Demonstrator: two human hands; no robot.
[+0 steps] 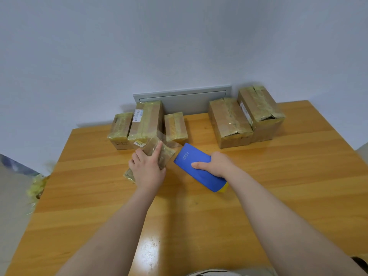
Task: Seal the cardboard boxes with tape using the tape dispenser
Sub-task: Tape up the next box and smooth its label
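My left hand holds a small tape-wrapped cardboard box on the wooden table, index finger stretched along its top. My right hand grips the blue tape dispenser, whose yellow end points toward me. Its front end sits just right of the small box. A clear strip of tape stretches from the dispenser's front over the box. Part of the box is hidden under my left hand.
Three taped boxes stand at the table's far left, and two larger taped boxes at the far right, near the wall. Crumpled tape scraps lie beyond the table's left edge. A grey panel sits on the wall behind.
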